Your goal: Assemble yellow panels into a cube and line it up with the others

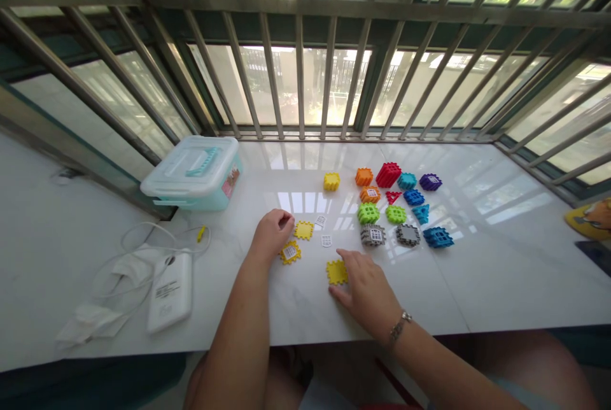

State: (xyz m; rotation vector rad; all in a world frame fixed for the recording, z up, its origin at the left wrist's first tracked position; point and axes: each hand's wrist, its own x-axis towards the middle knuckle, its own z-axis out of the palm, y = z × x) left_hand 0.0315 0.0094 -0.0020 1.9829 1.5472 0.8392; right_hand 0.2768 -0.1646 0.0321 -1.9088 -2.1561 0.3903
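Note:
My right hand curves around a yellow square building tile with notched edges. Its thumb lies along the near side and its index finger reaches past the far side; the palm covers the tile's right edge. My left hand has its fingers curled in, and whatever they hold is hidden. Just right of it lies another yellow tile. Below its fingers is a yellow tile with a white window insert. Two loose white window pieces, one nearer and one farther, lie between my hands.
Stacked tiles stand to the right, among them green, grey, red and blue. A yellow stack is farther back. A lidded box, white power bank and cable are left. Metal bars border the table.

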